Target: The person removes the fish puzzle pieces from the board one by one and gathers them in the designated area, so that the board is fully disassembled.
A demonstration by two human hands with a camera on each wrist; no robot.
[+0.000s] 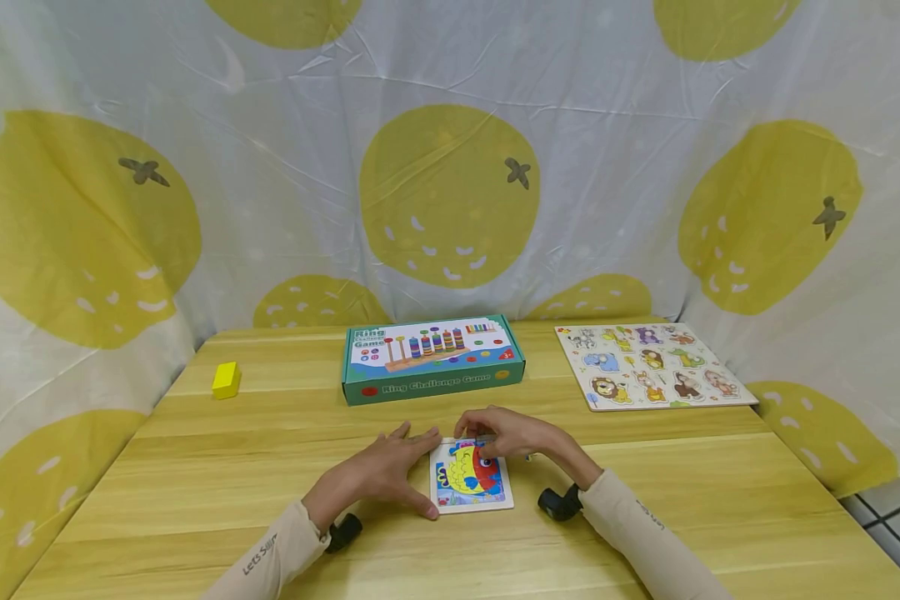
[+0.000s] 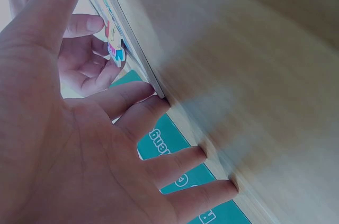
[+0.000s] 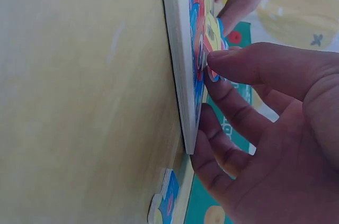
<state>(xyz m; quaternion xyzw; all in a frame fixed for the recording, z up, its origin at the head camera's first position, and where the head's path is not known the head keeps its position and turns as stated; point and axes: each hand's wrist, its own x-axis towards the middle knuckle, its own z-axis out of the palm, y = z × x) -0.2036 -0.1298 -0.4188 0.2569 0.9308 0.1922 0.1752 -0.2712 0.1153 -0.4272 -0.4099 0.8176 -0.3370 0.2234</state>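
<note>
A small square wooden jigsaw board [image 1: 474, 507] with a colourful fish picture lies on the table between both hands. My left hand [image 1: 375, 471] rests at its left side, fingers spread and mostly straight. The thumb lies by the near left corner, and fingertips touch the edge in the left wrist view. Over the board's far right part, my right hand [image 1: 523, 435] pinches a puzzle piece [image 3: 214, 36] between thumb and index finger. That piece is tilted above the picture, while the other right fingers reach down by the board's edge. Another loose puzzle piece [image 3: 168, 200] lies on the table nearby.
A green Ring Challenge Game box [image 1: 431, 387] stands behind the board. At the back right lies an animal puzzle board [image 1: 648, 367], at the back left a yellow block [image 1: 227, 380]. A fruit-patterned curtain [image 1: 450, 196] hangs behind the wooden table [image 1: 270, 433].
</note>
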